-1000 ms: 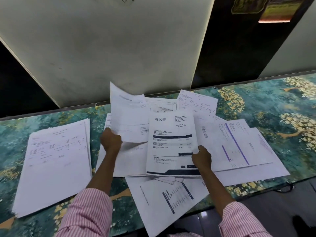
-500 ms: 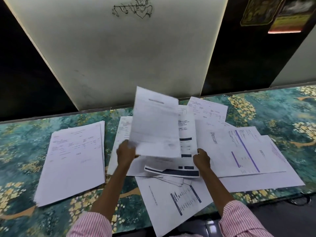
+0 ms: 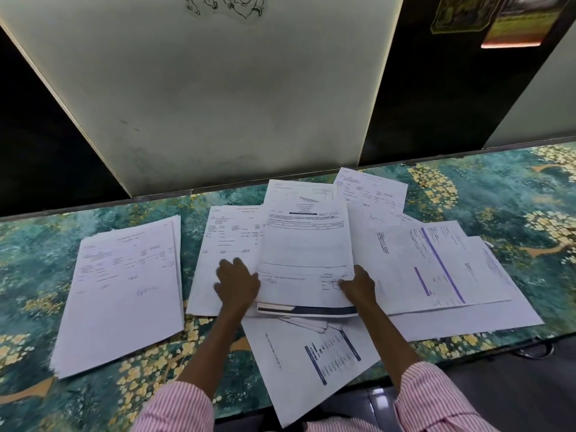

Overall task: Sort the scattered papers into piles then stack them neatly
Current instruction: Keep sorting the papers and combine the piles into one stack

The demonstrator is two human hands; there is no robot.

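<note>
While the left hand [image 3: 238,283] rests flat, grip apart, the right hand [image 3: 358,286] clamps its grip on a printed sheet [image 3: 305,254] atop scattered papers [image 3: 436,269]; a squared pile [image 3: 121,291] lies at 9 o'clock on the table [image 3: 498,198].

dim, even indoor light, wide-angle bending at edges, slight softness throughout

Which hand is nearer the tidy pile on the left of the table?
Left. The left hand lies just right of the tidy pile; the right hand is farther right, gripping the middle sheet.
</note>
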